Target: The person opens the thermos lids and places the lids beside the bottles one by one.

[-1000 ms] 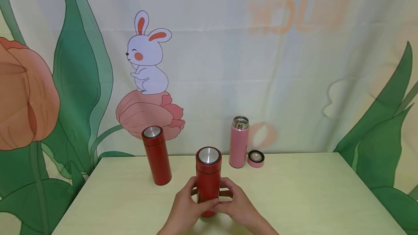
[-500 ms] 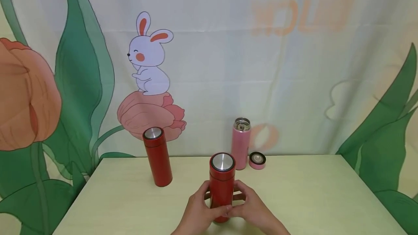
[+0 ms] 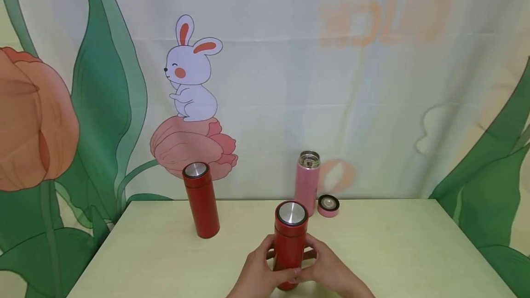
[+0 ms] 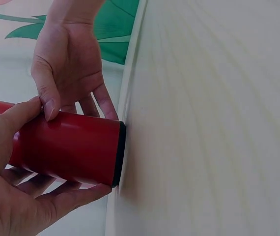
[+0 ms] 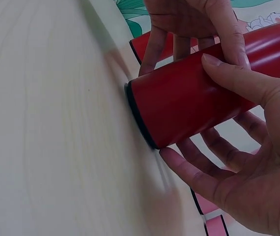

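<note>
Both hands hold a red thermos flask (image 3: 289,249) upright near the front of the table, its steel-topped lid on. My left hand (image 3: 257,268) grips its left side and my right hand (image 3: 334,268) its right side, thumbs meeting across the front. Seen from the left wrist, the fingers of the left hand (image 4: 22,196) curve around the lower body of the flask (image 4: 76,147). In the right wrist view the black base of the flask (image 5: 179,105) is at the table surface; whether it touches or hovers slightly, I cannot tell.
A second red thermos flask (image 3: 203,206), lidded, stands at the back left. Behind the held flask is a pink thermos flask (image 3: 307,183) with its mouth uncovered, partly hidden. Its pink lid (image 3: 329,206) lies beside it. A printed curtain (image 3: 265,82) hangs behind the table (image 3: 397,252).
Both hands have carried the red thermos flask to the right and a little nearer. It now overlaps the lower part of the pink flask. The other flasks and the lid have stayed in place.
</note>
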{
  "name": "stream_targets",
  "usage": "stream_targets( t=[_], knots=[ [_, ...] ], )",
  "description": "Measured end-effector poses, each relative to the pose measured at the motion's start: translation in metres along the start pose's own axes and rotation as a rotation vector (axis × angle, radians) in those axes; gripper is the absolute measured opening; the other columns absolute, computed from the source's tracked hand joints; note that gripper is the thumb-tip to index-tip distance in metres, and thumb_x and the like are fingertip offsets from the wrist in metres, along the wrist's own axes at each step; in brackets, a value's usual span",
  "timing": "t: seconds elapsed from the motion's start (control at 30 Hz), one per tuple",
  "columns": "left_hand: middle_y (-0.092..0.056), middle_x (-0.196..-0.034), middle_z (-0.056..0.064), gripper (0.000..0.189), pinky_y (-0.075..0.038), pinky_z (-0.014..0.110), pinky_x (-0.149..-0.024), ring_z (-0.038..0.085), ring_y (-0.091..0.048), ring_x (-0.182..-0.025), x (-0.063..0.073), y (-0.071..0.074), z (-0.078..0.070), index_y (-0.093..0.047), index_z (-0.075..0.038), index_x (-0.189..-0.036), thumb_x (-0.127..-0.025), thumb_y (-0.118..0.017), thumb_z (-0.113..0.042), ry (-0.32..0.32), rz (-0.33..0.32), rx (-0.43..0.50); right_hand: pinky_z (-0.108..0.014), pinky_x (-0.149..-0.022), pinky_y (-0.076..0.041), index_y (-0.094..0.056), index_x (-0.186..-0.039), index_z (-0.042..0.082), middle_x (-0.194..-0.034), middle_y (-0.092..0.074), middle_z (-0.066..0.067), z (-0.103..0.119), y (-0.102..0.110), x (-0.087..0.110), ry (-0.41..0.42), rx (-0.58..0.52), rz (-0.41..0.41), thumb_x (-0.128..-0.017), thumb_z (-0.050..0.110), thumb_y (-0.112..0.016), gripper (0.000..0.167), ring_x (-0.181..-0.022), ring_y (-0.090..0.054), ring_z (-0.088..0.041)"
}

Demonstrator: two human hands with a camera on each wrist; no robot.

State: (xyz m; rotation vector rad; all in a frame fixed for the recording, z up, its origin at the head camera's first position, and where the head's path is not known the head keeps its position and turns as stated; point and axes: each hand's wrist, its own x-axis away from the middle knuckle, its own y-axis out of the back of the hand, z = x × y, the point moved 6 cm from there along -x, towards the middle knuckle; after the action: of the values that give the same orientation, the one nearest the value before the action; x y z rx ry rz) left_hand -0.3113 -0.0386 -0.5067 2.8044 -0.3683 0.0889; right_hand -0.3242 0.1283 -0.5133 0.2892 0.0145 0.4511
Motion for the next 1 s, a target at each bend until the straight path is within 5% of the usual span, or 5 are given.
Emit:
stream_targets(
  t=[0.4, 0.57, 0.83, 1.0],
  knots=[
    [-0.058, -0.146, 0.007, 0.080, -0.044, 0.074, -0.103, 0.045, -0.052, -0.135, 0.009, -0.001, 0.004, -0.046, -0.020, -0.145, -0.080, -0.089, -0.042, 0.042, 0.052, -0.009, -0.047, -0.097, -0.053, -0.057, -0.141, 0.026, -0.133, -0.065, -0.003, 0.003, -0.005, 0.006, 0.020, -0.003, 0.085, -0.082, 0.020, -0.087, 0.067, -0.116, -0.062, -0.028],
    [-0.057, -0.145, 0.004, 0.085, -0.045, 0.072, -0.104, 0.041, -0.053, -0.135, 0.009, -0.003, -0.002, -0.043, -0.022, -0.145, -0.078, -0.091, -0.041, 0.037, 0.051, 0.003, -0.048, -0.100, -0.056, -0.054, -0.143, 0.024, -0.136, -0.061, -0.008, 0.016, 0.010, 0.015, 0.041, 0.010, 0.069, -0.079, 0.015, -0.089, 0.073, -0.120, -0.061, -0.028],
    [-0.064, -0.132, 0.003, 0.085, -0.051, 0.056, -0.105, 0.024, -0.062, -0.123, 0.004, -0.009, -0.025, -0.044, -0.021, -0.141, -0.074, -0.094, -0.034, -0.162, -0.016, 0.015, -0.042, -0.105, -0.055, -0.038, -0.158, 0.021, -0.145, -0.055, -0.011, 0.069, 0.038, 0.030, 0.122, 0.093, 0.025, -0.079, 0.013, -0.089, 0.094, -0.131, -0.056, -0.032],
    [-0.067, -0.127, 0.001, 0.083, -0.053, 0.054, -0.102, 0.021, -0.065, -0.117, 0.004, -0.012, -0.021, -0.047, -0.019, -0.137, -0.073, -0.095, -0.039, -0.159, -0.064, -0.007, -0.042, -0.102, -0.056, -0.043, -0.154, 0.029, -0.144, -0.056, 0.000, 0.106, 0.042, 0.030, 0.175, 0.186, 0.007, -0.080, 0.023, -0.091, 0.088, -0.130, -0.057, -0.029]
  ],
)
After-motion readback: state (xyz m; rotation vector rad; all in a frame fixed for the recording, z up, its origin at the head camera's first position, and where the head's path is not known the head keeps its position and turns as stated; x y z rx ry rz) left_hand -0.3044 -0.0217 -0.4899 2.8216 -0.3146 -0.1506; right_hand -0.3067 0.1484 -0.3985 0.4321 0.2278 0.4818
